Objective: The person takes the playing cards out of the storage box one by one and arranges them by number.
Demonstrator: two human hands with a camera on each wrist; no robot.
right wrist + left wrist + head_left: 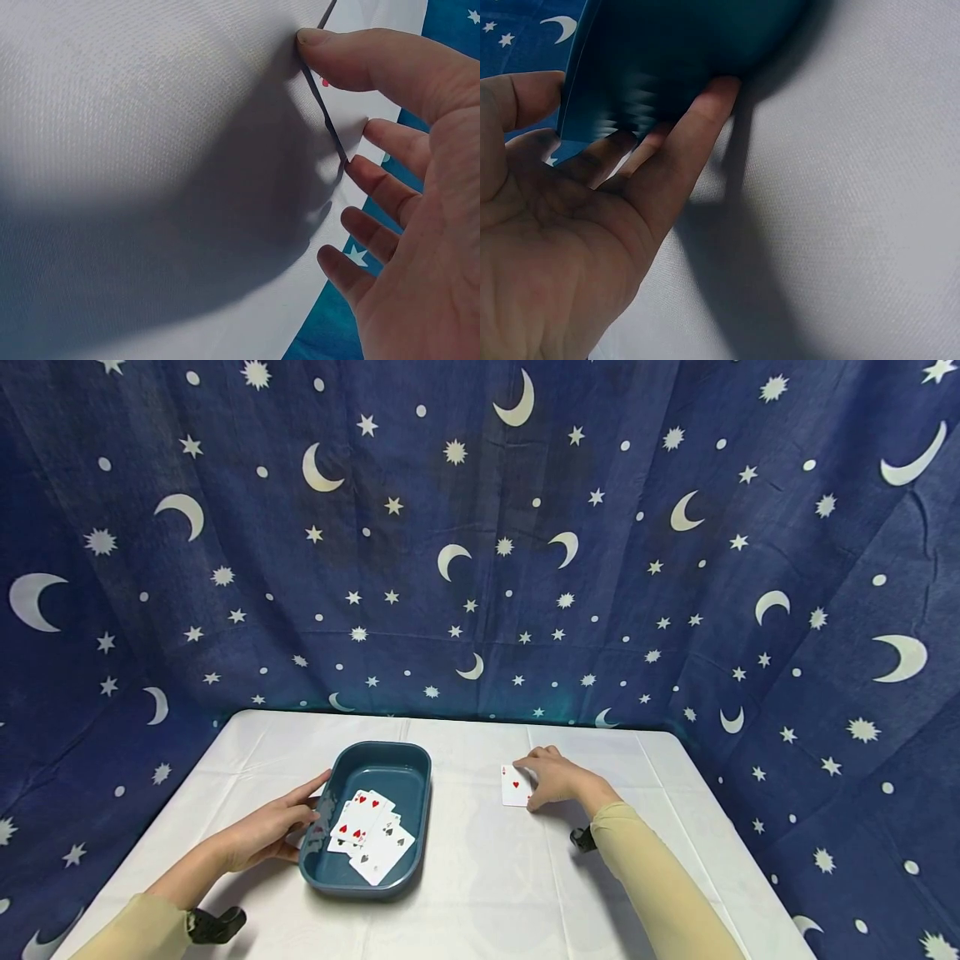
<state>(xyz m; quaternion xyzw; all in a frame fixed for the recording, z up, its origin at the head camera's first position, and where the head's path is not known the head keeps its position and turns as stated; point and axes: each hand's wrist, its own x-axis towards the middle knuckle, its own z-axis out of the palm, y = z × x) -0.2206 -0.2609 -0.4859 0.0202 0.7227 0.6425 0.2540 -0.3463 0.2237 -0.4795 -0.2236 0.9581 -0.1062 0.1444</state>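
Note:
My left hand (262, 835) grips the left side of a dark teal rectangular dish (427, 781). In the left wrist view the thumb meets the rim, and the other fingers lie against the dish's outer wall (682, 37). Inside it overlap several playing cards (386, 852), with a four of hearts (363, 814) on top and spades showing beneath. To the dish's right, my right hand (558, 777) pinches an ace of hearts (515, 787) by opposite edges, between thumb and fingertip. The right wrist view shows that card almost edge-on; part of its face hides behind the hand.
A white cloth covers the table (480, 877) beneath both hands. Behind and on both sides hangs a dark blue curtain (420, 510) with moons and stars. Dark wrist camera mounts (213, 927) jut out below the wrists.

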